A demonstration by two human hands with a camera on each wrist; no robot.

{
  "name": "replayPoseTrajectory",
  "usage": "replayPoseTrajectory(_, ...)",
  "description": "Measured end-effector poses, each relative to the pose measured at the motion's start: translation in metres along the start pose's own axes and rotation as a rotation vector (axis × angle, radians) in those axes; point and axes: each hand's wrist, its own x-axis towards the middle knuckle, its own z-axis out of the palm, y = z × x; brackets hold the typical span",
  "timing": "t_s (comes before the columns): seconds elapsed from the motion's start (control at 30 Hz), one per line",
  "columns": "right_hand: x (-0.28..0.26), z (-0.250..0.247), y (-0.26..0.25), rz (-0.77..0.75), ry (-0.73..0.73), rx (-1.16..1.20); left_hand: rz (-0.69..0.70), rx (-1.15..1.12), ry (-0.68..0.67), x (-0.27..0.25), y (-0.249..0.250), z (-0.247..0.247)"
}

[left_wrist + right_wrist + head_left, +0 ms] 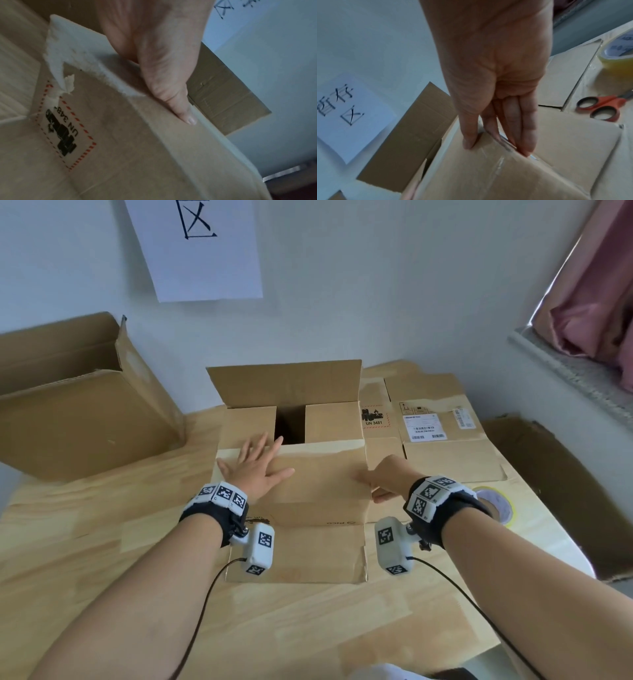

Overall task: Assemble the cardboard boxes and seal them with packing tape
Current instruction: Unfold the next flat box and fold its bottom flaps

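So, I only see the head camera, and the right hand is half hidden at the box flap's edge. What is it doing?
Observer: The right hand pinches the flap at its side edge, thumb on top, fingers against the other side.
Operator: Any tools I'm missing?
Observer: Orange-handled scissors lie on the flattened cardboard beyond that hand.
Operator: Does the wall sign say more than one character?
Observer: Yes, the paper sign carries three handwritten characters.

You can read "UN 3481" on the flattened cardboard (375, 419), "PICO" on your box (339, 522), and "区" on the wall sheet (198, 248).
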Motion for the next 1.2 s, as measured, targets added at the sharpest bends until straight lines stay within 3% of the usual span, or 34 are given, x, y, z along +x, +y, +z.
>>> replayPoseTrajectory(0.13, 0.001, -0.007, -0.021, -0.046, 0.056, -0.041, -0.011, -0.112, -0.052, 0.005, -0.008, -0.011)
replayPoseTrajectory(0.33, -0.007, -0.01, -0.038, -0.082, 0.068, -0.399, -0.056, -0.025, -0.133, 0.005, -0.002, -0.014)
replayPoseTrajectory(0.53, 0.001, -0.016, -0.053, -0.12, 0.03, -0.708, -0.072, 0.012, -0.126, 0.006, -0.002, -0.02)
replayPoseTrajectory(0.63, 0.007, -0.027, -0.056, -0.13, 0.163, -0.785, -0.091, 0.063, -0.159, 0.006, 0.0, -0.018)
replayPoseTrajectory(0.77, 0.014, -0.04, -0.06, -0.192, 0.323, -0.512, -0.07, 0.078, -0.198, 0.004, 0.006, -0.015)
replayPoseTrajectory(0.87, 0.017, -0.041, -0.075, -0.441, 0.549, -0.355, -0.055, 0.049, -0.227, 0.004, 0.004, -0.021)
replayPoseTrajectory(0.97, 0.019, -0.036, -0.1, -0.717, 0.766, -0.376, -0.055, 0.044, -0.236, 0.003, 0.008, -0.023)
replayPoseTrajectory(1.07, 0.023, -0.03, -0.123, -0.796, 0.661, -0.462, -0.063, 0.049, -0.226, 0.002, 0.008, -0.022)
replayPoseTrajectory(1.13, 0.029, -0.027, -0.129, -0.717, 0.53, -0.567, -0.062, 0.038, -0.227, 0.001, 0.008, -0.022)
replayPoseTrajectory(1.2, 0.033, -0.026, -0.13, -0.633, 0.521, -0.616, -0.048, 0.033, -0.216, -0.001, 0.009, -0.024)
